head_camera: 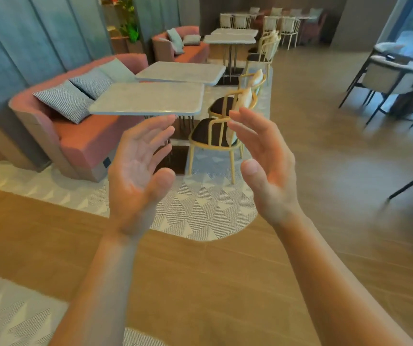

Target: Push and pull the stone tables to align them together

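Two grey stone tables stand ahead, side by side beside a pink sofa. The nearer stone table (148, 98) sits slightly left of the farther stone table (181, 72), with a narrow gap between their tops, and their right edges do not line up. My left hand (138, 168) is raised in the air with its palm up and fingers spread, holding nothing. My right hand (265, 161) is raised beside it, palm facing left, fingers apart and empty. Both hands are short of the nearer table and touch nothing.
A pink sofa (80, 143) with checked cushions runs along the tables' left side. Two yellow-framed chairs (215, 136) stand at the tables' right. A patterned rug (200, 211) lies underneath. More tables (230, 39) stand farther back, and dark chairs (390, 78) at right on the wooden floor.
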`<state>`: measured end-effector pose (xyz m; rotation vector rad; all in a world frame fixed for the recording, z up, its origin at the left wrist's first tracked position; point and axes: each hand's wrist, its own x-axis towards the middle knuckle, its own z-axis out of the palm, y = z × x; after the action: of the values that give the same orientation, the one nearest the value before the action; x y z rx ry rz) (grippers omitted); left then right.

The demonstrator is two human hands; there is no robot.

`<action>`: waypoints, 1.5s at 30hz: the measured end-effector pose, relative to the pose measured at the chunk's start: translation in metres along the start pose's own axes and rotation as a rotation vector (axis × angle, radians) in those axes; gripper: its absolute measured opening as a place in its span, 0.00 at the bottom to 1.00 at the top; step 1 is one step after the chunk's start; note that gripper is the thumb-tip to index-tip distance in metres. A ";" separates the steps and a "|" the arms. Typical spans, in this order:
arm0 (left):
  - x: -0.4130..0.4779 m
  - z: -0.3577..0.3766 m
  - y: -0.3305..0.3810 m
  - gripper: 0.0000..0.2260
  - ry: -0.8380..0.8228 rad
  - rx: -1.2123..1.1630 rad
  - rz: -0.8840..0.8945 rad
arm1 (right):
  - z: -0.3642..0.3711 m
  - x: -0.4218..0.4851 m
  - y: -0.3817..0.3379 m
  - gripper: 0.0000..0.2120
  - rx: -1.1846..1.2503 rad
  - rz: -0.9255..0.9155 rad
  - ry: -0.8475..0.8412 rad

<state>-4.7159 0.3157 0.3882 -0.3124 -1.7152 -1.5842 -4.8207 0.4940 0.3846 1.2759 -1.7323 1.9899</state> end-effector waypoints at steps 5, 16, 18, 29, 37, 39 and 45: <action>0.055 -0.048 -0.063 0.32 0.034 0.020 -0.024 | 0.041 0.062 0.078 0.42 0.027 0.032 -0.049; 0.214 -0.194 -0.185 0.34 0.083 0.048 -0.018 | 0.166 0.223 0.229 0.45 0.039 0.053 -0.084; 0.240 -0.213 -0.202 0.34 0.078 0.043 -0.034 | 0.183 0.245 0.249 0.46 0.033 0.062 -0.088; 0.364 -0.328 -0.344 0.34 0.075 0.092 -0.065 | 0.275 0.373 0.414 0.45 0.040 0.074 -0.074; 0.489 -0.431 -0.430 0.35 0.058 0.202 -0.100 | 0.367 0.504 0.532 0.42 0.107 0.093 -0.083; 0.518 -0.460 -0.447 0.35 0.071 0.221 -0.100 | 0.392 0.532 0.556 0.42 0.102 0.089 -0.095; 0.578 -0.538 -0.526 0.34 0.072 0.189 -0.159 | 0.462 0.591 0.637 0.44 0.068 0.121 -0.076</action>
<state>-5.2486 -0.4685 0.3490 -0.0249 -1.8553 -1.5098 -5.3785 -0.3146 0.3251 1.3136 -1.8318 2.1091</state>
